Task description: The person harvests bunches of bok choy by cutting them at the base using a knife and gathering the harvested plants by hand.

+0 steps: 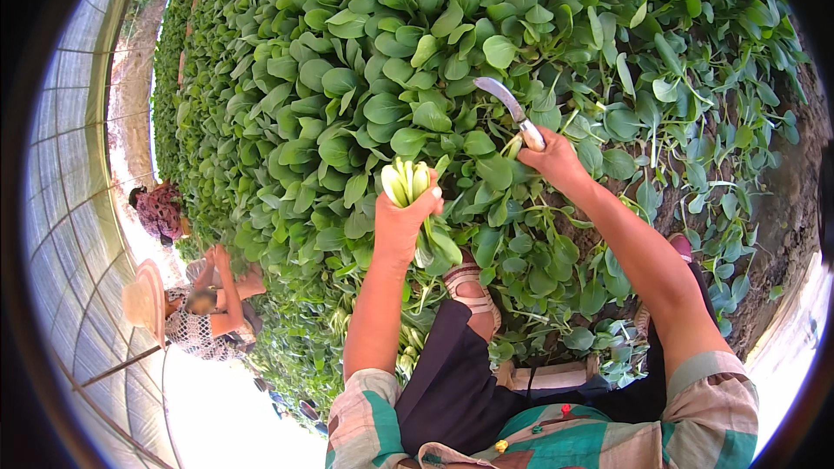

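Note:
My left hand (pixel 409 208) is closed around a bunch of leafy greens (pixel 405 181), its pale cut stem ends pointing up and its leaves hanging below the fist. To the right, my right hand (pixel 554 153) grips the light handle of a small curved knife (pixel 505 96), whose blade points up and left over the plants. A pale stem shows beside the thumb of that hand; whether it is held too, I cannot tell. Dense broad-leaved green plants (pixel 391 107) stand beyond both hands, and loose leaves (pixel 651 137) lie to the right.
A low wooden stool (pixel 550 374) is beneath me, with my sandaled foot (pixel 474 293) among the plants. Cut bunches (pixel 409 345) lie by my left leg. At left, a co-worker in a straw hat (pixel 195 312) crouches, another person (pixel 159 212) beyond. A netted wall (pixel 71 176) curves behind them.

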Demonstrator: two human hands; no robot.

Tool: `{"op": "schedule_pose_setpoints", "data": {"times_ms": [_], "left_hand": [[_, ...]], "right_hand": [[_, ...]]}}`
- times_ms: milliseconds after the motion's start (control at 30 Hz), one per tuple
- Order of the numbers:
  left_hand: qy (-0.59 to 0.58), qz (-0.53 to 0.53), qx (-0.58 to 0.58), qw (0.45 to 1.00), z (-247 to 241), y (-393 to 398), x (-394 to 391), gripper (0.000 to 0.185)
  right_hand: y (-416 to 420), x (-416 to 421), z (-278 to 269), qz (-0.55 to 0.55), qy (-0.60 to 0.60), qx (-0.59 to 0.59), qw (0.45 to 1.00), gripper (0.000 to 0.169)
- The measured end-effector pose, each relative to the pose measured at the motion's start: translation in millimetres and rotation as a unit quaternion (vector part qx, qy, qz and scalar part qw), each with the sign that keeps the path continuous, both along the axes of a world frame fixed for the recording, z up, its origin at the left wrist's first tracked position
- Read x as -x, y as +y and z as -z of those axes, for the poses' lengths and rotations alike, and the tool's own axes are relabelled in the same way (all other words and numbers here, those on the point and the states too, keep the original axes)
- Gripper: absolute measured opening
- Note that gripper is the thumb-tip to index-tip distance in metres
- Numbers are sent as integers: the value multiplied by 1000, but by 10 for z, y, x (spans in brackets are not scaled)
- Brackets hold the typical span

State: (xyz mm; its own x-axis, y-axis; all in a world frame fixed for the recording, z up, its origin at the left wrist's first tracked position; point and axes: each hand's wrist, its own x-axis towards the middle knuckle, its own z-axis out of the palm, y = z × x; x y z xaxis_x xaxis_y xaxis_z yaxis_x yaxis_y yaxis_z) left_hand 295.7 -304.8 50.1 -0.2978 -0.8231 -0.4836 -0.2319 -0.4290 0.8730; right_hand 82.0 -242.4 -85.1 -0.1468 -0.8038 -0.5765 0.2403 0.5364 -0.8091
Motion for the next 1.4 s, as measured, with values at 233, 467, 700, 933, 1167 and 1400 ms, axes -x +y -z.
{"op": "schedule_pose_setpoints", "data": {"times_ms": [233, 467, 700, 933, 1167, 1400], "left_hand": [[1, 213, 108, 971, -122, -32, 710, 57], [-366, 333, 350, 795, 163, -753, 830, 46], [-586, 337, 279, 681, 782, -805, 139, 70], [-541, 279, 280, 742, 825, -731, 29, 63], [-549, 260, 221, 763, 716, -816, 101, 51], [-487, 230, 270, 798, 835, -664, -268, 37]], "right_hand": [[71, 17, -952, 84, -200, 219, 951, 25], [21, 268, -629, 18, 235, 128, 964, 34], [-39, -117, 1, -136, 347, 74, 925, 32], [-455, -351, 104, -169, 399, 80, 898, 44], [-516, -326, 91, -250, 402, 69, 878, 42], [-490, -152, 56, -90, 255, 41, 962, 45]]}}
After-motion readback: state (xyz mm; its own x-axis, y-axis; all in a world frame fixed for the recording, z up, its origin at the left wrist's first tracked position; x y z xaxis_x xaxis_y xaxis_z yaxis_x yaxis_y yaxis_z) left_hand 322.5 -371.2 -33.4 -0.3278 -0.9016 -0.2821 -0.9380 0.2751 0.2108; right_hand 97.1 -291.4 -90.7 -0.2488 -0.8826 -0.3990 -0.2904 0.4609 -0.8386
